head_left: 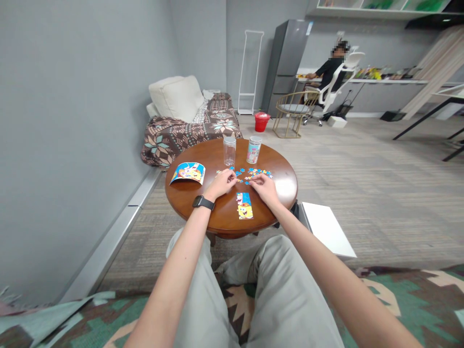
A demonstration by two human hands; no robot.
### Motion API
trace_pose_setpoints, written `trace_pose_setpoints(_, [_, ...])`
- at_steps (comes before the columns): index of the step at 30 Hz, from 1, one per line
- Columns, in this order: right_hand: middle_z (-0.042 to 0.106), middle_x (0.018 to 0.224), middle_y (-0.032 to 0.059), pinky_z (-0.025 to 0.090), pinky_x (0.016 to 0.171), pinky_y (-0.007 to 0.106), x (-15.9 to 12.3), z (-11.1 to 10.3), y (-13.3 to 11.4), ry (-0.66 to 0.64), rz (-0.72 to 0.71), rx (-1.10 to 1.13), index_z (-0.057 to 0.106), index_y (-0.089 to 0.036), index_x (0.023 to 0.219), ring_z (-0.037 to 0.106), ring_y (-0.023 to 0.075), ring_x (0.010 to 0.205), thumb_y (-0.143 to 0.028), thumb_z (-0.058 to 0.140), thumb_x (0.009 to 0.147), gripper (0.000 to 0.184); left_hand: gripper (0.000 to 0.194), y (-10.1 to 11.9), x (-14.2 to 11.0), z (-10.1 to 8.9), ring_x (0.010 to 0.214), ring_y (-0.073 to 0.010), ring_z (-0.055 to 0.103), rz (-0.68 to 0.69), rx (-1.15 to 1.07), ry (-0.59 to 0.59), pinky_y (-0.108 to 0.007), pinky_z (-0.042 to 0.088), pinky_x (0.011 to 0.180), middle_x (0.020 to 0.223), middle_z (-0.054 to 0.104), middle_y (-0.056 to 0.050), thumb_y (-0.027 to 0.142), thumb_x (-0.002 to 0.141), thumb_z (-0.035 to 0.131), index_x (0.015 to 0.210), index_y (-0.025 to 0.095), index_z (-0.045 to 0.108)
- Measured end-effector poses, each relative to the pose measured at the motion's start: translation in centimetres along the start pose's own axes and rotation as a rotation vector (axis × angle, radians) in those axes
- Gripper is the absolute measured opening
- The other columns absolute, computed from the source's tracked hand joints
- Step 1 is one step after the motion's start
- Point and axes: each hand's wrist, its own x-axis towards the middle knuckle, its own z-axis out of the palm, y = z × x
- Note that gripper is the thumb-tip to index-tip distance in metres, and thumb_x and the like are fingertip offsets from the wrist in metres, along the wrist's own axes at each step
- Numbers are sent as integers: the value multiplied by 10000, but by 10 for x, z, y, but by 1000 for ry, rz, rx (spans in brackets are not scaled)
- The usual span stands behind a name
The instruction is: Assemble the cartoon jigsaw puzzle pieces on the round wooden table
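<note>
My left hand (224, 183), with a black watch on its wrist, rests on the round wooden table (282, 186), fingers curled and pinched at small puzzle pieces. My right hand (264, 186) lies beside it, fingertips pressed on a piece. Loose blue and yellow puzzle pieces (253, 172) are scattered just beyond both hands. A joined strip of puzzle (244, 205) lies nearer to me, below the right hand. A picture card (188, 172) lies at the table's left.
A clear jar (229, 150) and a printed tin (253, 149) stand at the table's far side. Beyond are a covered sofa (188, 128), a red bucket (261, 121), a gold chair (293, 111) and a seated person (330, 72). A white board (328, 227) lies on the floor at right.
</note>
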Motion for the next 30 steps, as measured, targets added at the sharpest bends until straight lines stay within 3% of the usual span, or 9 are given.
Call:
trace_pose_setpoints(2, [718, 797, 20, 550, 777, 349, 0, 0, -1, -14, -9, -2, 617, -227, 783, 687, 202, 764, -351, 674, 712, 154, 108, 0, 0, 0, 830, -189, 614, 15, 1, -4, -318, 486, 822, 893, 654, -40, 249, 901, 583, 808, 195, 590])
trace_pose_setpoints(7, [699, 742, 22, 530, 637, 329, -2, 0, -4, -55, 23, 34, 622, -227, 768, 644, 185, 608, -420, 637, 748, 194, 44, -3, 0, 1, 761, -170, 622, -16, -71, -23, -291, 482, 765, 825, 670, -14, 213, 913, 571, 915, 194, 611])
trace_pose_setpoints(11, [701, 720, 13, 532, 677, 338, -2, -1, -3, -14, -27, -66, 653, -225, 772, 619, 186, 624, -363, 640, 732, 145, 63, -4, -1, 1, 867, -189, 629, 24, -18, -20, -307, 484, 826, 911, 665, -42, 202, 910, 578, 863, 191, 619])
trace_pose_setpoints(19, [721, 799, 29, 552, 780, 368, 2, 1, 4, 0, 20, 15, 621, -224, 789, 697, 216, 756, -379, 702, 713, 190, 121, -7, -1, 1, 897, -185, 628, 61, -19, -1, -323, 497, 872, 999, 657, -61, 125, 906, 545, 948, 180, 644])
trace_pose_setpoints(24, [673, 686, 13, 538, 681, 348, 1, 0, 1, -56, 30, 33, 599, -225, 782, 654, 200, 619, -422, 673, 746, 213, 103, -9, 0, 2, 879, -185, 628, 69, -86, -26, -316, 495, 847, 934, 661, -43, 108, 896, 550, 883, 185, 617])
trace_pose_setpoints(30, [608, 639, -17, 468, 655, 306, -2, -3, 1, 19, -71, -152, 593, -226, 729, 561, 173, 603, -261, 591, 696, 48, 108, -11, 1, 5, 817, -175, 610, 60, -77, 5, -299, 486, 778, 875, 632, -22, 108, 836, 614, 816, 190, 547])
